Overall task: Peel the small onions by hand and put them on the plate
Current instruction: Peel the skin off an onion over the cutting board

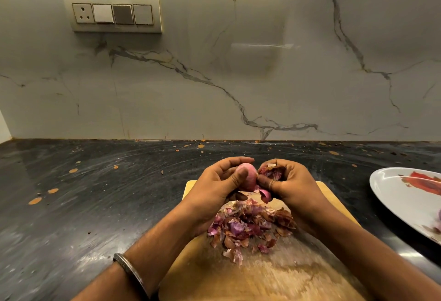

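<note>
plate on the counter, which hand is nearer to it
Right. The right hand, pinching onion skins, is over the cutting board on the side toward the plate; the left hand, holding the onion, lies farther away.

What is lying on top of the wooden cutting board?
On the wooden cutting board lies a pile of onion skins, purple and brown. The hands and forearms cover the board's far part, so what lies there cannot be seen.

Above the pale wooden cutting board (298, 274) the left hand (214, 186) grips a small pink onion (247, 179) — the right hand (288, 183) pinches its dry skins.
</note>
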`<state>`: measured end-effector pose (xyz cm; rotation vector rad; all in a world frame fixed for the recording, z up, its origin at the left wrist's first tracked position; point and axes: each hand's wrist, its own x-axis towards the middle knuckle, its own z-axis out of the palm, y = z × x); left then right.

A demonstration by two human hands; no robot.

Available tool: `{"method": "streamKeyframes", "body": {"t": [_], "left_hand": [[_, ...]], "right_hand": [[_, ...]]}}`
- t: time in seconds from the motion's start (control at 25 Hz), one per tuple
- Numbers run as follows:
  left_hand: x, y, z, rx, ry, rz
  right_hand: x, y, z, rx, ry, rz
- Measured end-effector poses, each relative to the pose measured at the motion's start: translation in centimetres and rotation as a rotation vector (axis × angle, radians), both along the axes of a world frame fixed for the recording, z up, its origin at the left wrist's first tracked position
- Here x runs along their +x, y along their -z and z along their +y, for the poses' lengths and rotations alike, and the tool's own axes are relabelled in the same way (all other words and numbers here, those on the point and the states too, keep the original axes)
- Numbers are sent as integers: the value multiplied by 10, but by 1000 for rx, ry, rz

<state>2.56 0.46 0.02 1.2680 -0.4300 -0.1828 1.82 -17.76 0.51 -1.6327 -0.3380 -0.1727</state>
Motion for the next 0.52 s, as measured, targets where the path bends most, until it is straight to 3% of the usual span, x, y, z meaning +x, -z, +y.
{"method": "streamKeyframes", "body": {"t": [0.24,0.36,0.44,0.52], "left_hand": [[-2,1,-2,71,-58,-227],[1,2,2,230,-238,-399],[6,2,5,243,-318,-352],[8,3,7,158,-297,-208]], "right_hand": [[3,0,1,175,16,172],[4,-1,1,219,64,186],[4,-2,-3,206,94,120],[3,-1,-2,54,112,54]]}}
